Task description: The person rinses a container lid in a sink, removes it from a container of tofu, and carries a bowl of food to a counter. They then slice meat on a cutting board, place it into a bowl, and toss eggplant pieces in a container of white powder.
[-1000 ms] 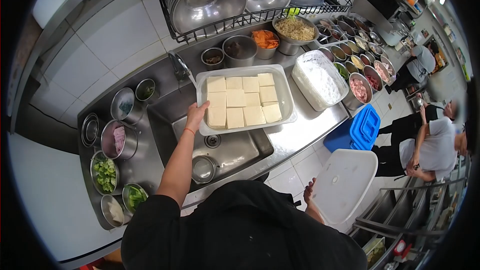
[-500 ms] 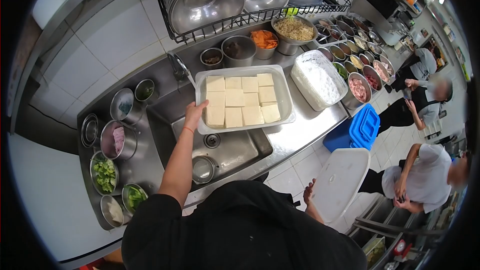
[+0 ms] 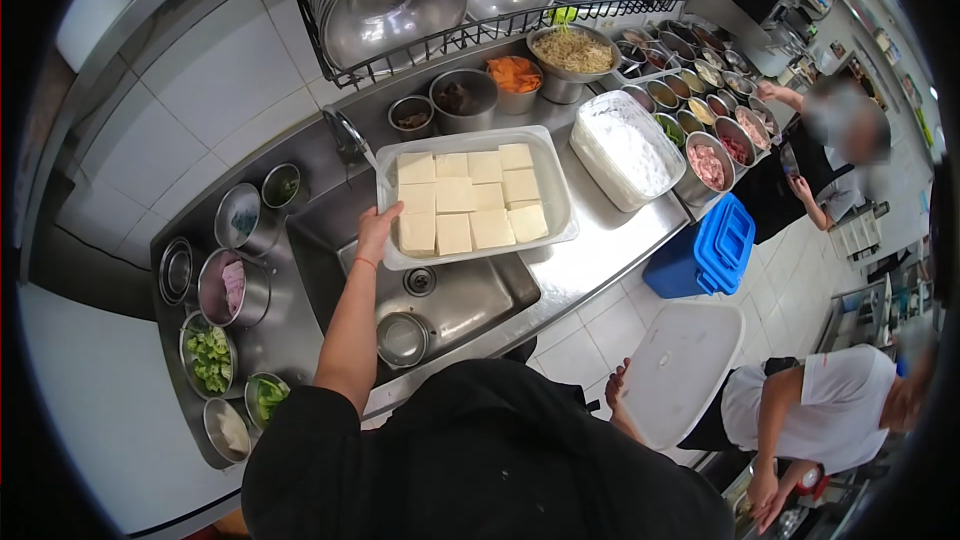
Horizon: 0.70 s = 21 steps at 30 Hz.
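My left hand [image 3: 376, 232] grips the near-left edge of a translucent plastic tub [image 3: 484, 250], thumb on its rim. Square white blocks that look like tofu [image 3: 455, 195] lie in rows inside, and the tub sits across the far side of the sink [image 3: 470, 290]. Low on the right, my right hand [image 3: 620, 400] holds a white plastic lid [image 3: 688, 372] by its edge, out over the floor. A tap [image 3: 347, 132] rises just left of the tub.
A tub of white powder [image 3: 628, 152] stands right of the tofu, with a blue bin [image 3: 700, 248] below on the floor. Several steel bowls of vegetables [image 3: 210, 355] line the left counter. A wire rack [image 3: 500, 30] hangs above. Two co-workers [image 3: 800, 410] stand at right.
The view has shifted slightly, so the counter sits a little further left. Both hands keep their holds. The nearer co-worker has reached down, and the farther one has an arm out toward the ingredient bowls.
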Tool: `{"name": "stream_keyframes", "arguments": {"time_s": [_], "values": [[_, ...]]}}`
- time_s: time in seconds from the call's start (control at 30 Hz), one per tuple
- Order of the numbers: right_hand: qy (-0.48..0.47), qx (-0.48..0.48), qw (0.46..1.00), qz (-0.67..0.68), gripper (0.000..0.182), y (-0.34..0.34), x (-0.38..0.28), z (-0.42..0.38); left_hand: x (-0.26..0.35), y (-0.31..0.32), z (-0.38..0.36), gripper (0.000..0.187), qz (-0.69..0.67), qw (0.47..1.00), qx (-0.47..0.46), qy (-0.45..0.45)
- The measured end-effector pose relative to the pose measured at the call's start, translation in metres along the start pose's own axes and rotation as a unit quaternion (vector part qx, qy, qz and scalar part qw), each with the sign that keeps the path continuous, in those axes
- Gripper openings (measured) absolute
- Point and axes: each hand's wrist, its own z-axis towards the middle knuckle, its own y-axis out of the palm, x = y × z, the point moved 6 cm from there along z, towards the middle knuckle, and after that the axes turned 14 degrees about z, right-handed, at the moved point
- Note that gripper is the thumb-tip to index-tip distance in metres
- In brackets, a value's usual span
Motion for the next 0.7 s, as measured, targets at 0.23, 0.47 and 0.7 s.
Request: {"name": "stream_keyframes", "arguments": {"time_s": [0.23,0.47,0.7], "values": [[0.024,-0.018,0.999,-0.020,0.061,-0.002,-0.004,0.001,-0.008,-0.006,0.006,0.041,0.013,1.000,0.002,0.008],[-0.026,0.029,0.999,-0.028,0.062,0.004,-0.007,0.003,0.004,-0.006,-0.003,0.041,0.042,0.999,0.015,0.013],[-0.022,0.038,0.999,-0.029,0.062,0.005,-0.001,0.003,0.007,-0.006,-0.007,0.043,0.041,0.999,0.013,-0.011]]}}
